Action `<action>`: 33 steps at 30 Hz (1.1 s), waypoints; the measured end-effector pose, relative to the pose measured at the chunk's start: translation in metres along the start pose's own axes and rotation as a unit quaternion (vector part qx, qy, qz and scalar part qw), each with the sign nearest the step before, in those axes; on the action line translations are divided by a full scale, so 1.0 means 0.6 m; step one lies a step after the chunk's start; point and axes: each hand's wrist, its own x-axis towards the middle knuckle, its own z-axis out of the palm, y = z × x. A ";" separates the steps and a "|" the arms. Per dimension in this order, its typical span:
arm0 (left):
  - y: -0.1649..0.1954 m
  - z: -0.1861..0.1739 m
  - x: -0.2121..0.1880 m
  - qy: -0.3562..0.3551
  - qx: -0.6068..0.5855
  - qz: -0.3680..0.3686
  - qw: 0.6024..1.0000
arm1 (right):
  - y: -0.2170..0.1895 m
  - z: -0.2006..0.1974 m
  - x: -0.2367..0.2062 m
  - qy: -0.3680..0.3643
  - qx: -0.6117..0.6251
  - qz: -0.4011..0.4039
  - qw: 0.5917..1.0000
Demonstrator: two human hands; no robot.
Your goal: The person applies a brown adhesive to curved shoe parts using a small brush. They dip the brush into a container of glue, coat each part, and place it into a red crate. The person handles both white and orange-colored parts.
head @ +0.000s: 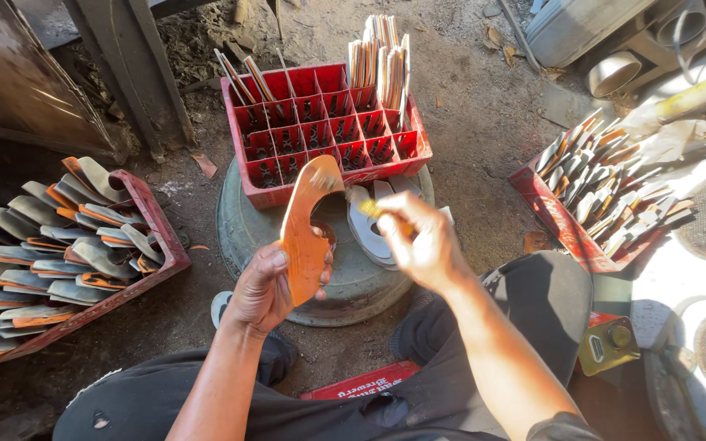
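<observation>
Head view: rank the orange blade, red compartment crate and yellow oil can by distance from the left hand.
1. Orange blade, in the left hand grip.
2. Red compartment crate, ahead on the metal basin.
3. Yellow oil can, far right.

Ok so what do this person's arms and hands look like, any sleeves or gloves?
Both are bare: no gloves, no sleeves, no watch or rings visible on the left hand or the right hand. The forearms are uncovered down to the frame edge. Below them, dark trousers cover the legs.
</observation>
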 end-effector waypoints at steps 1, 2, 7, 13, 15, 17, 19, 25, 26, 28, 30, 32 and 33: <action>-0.002 0.001 0.000 -0.004 0.001 -0.005 1.000 | 0.002 -0.002 0.003 0.021 -0.001 0.002 1.000; -0.002 0.001 0.002 -0.004 0.001 -0.005 1.000 | 0.003 -0.003 0.005 0.043 -0.002 0.002 0.999; -0.005 0.006 -0.001 -0.016 0.003 -0.009 1.000 | 0.001 -0.009 0.007 0.003 0.025 -0.067 0.997; -0.009 0.009 0.000 -0.001 0.005 -0.029 1.000 | -0.013 -0.015 -0.003 0.017 -0.023 -0.092 0.995; -0.007 0.008 0.000 -0.003 0.005 -0.030 1.000 | -0.013 -0.008 -0.010 0.010 -0.021 -0.119 0.993; -0.008 0.007 -0.003 -0.003 0.002 -0.030 1.000 | -0.006 -0.004 -0.013 0.019 -0.027 -0.098 0.995; -0.007 0.005 -0.005 -0.006 0.003 -0.026 1.000 | 0.006 -0.006 -0.009 0.039 -0.023 -0.055 0.997; -0.010 0.000 0.000 0.002 -0.032 0.004 0.999 | 0.011 -0.025 -0.010 0.094 -0.057 -0.026 0.994; -0.012 0.000 0.003 0.002 -0.031 0.003 0.999 | 0.007 -0.023 -0.013 0.115 -0.064 -0.051 0.990; -0.017 0.001 0.004 0.008 -0.031 0.003 0.999 | -0.005 0.004 -0.024 0.080 -0.040 -0.080 0.993; -0.021 0.000 0.003 0.002 -0.042 -0.002 0.999 | -0.007 0.014 -0.028 0.073 -0.032 -0.077 0.994; -0.024 -0.003 -0.002 -0.004 -0.056 0.003 0.998 | -0.004 0.021 -0.029 0.084 -0.041 -0.044 0.995; -0.024 -0.005 -0.004 -0.009 -0.063 0.009 0.998 | 0.000 0.019 -0.027 0.082 -0.043 -0.029 0.995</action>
